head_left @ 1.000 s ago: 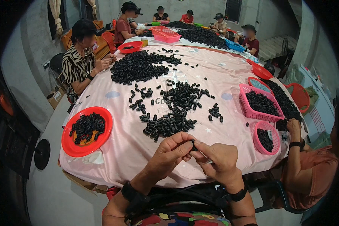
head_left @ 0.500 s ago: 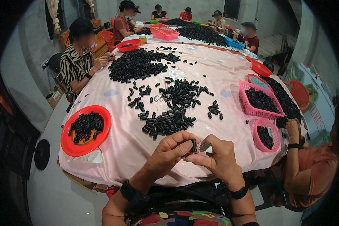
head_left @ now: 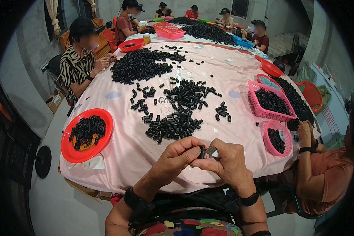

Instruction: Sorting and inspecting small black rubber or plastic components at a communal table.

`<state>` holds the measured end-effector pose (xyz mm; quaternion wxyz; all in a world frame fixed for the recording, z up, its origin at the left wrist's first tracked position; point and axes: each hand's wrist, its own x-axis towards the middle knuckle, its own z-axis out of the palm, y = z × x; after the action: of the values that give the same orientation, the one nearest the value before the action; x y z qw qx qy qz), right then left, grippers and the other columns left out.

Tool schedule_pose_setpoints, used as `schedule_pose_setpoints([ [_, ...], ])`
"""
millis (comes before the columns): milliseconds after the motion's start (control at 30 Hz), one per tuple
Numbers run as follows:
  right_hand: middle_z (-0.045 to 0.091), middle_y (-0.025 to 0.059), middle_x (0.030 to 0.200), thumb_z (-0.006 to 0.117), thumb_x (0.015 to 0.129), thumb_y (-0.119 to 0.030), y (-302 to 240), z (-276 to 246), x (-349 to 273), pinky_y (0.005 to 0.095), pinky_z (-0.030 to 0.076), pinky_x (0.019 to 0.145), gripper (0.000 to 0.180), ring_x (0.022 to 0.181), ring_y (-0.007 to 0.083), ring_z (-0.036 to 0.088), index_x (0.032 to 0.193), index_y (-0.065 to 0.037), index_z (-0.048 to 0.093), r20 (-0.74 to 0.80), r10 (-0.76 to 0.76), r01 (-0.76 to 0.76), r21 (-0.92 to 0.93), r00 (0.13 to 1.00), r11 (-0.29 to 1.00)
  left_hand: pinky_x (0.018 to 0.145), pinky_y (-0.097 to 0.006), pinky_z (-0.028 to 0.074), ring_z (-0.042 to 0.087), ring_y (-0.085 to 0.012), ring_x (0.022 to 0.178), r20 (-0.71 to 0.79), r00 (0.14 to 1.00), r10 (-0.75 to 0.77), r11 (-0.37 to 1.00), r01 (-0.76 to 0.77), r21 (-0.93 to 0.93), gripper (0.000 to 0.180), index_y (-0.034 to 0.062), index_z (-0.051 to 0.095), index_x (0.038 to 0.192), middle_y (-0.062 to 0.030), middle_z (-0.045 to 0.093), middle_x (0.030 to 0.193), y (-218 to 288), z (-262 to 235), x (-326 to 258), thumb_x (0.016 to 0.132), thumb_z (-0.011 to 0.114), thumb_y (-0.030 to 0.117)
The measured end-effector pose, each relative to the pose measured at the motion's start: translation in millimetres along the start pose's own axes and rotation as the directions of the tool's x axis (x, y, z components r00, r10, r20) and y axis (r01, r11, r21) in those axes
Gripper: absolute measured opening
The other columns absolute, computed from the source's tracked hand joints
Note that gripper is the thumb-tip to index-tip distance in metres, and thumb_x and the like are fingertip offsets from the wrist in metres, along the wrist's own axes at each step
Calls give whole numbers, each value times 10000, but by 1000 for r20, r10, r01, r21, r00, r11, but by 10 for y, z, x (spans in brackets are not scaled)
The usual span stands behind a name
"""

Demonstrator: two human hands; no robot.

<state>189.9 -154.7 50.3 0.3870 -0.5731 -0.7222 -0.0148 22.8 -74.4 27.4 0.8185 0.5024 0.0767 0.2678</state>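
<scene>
Between the thumb and fingers of my left hand is a small black cylindrical plastic part, held upright above the near edge of the table. My right hand pinches a small flat tool, grey like a metal blade, with a white part partly hidden by the fingers. Its tip meets the side of the black part, or nearly so; the exact contact is too small to tell. Just beyond my hands lies a loose pile of similar black parts.
A red plate of black pieces stands at the left on the pink tablecloth. Pink baskets with black pieces are at the right. A larger black heap lies farther back. Co-workers sit around the table, one close at my right.
The tool in my right hand has come closer to the black part and now meets or nearly meets it. My left hand keeps its grip. The view has shifted slightly.
</scene>
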Motion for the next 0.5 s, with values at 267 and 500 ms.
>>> schedule_pose_setpoints([
  [267, 486, 56, 478, 738, 681, -532, 21, 7, 7, 301, 379, 378, 504, 402, 210, 528, 701, -73, 532, -4, -29, 29, -14, 1000, 999, 785, -210, 447, 541, -62, 872, 15, 1000, -4, 1000, 4, -28, 213, 8, 543, 1106, -18, 578, 962, -16, -12, 3, 969, 485, 160],
  [500, 488, 54, 479, 721, 689, -549, 40, 1, 1, 302, 367, 376, 506, 394, 203, 517, 713, -76, 545, 26, -31, 32, -42, 999, 999, 764, -204, 449, 539, -59, 859, 4, 999, -33, 999, 32, 29, 205, 16, 541, 1108, -18, 576, 964, -24, -32, 5, 970, 482, 156],
])
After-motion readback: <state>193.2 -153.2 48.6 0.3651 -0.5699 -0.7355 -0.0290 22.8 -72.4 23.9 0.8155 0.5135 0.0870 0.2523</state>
